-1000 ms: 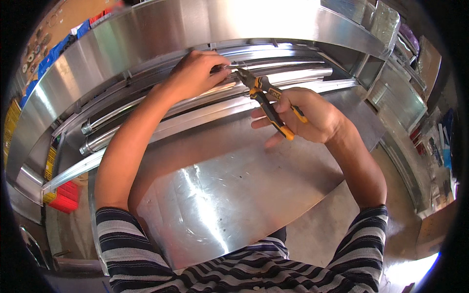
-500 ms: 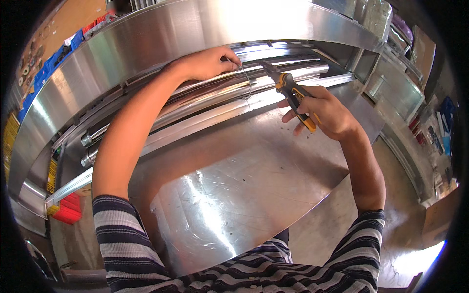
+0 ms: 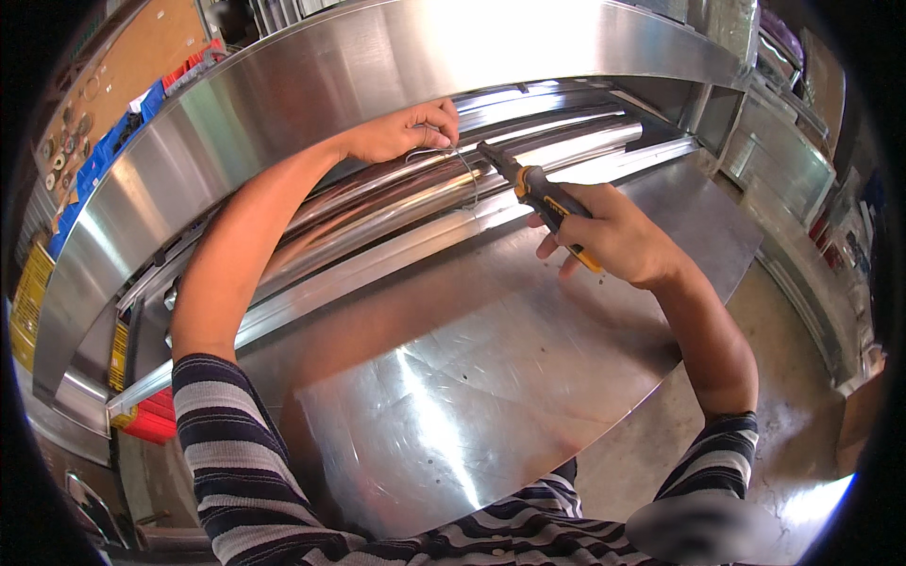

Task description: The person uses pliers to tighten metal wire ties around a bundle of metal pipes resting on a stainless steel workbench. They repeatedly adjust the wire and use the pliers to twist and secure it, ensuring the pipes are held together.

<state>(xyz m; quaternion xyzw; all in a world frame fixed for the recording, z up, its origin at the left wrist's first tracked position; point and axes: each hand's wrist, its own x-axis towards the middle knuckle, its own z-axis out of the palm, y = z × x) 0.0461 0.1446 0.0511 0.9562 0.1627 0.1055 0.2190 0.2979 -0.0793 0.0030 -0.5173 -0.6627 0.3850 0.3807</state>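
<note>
My left hand (image 3: 404, 134) is closed in a pinch on a thin wire (image 3: 469, 172). The wire loops around shiny metal tubes (image 3: 387, 196) that lie side by side on the metal sheet. In my right hand (image 3: 623, 234) I grip pliers (image 3: 535, 187) with black and yellow handles. Their jaws point up and left, close to the wire and the pinching fingers, apart from them. Whether the jaws are parted is hard to make out.
A broad metal beam (image 3: 359, 58) arches across the far side. Below my arms spreads a scratched metal sheet (image 3: 528, 349). Blue bins (image 3: 106, 141) stand at the far left, red bins (image 3: 151, 420) at the lower left. Metal panels (image 3: 783, 137) stand at the right.
The pliers have come down and left, with their jaws closer to the wire. My left fingers have curled in more, and a wire end now shows beneath them.
</note>
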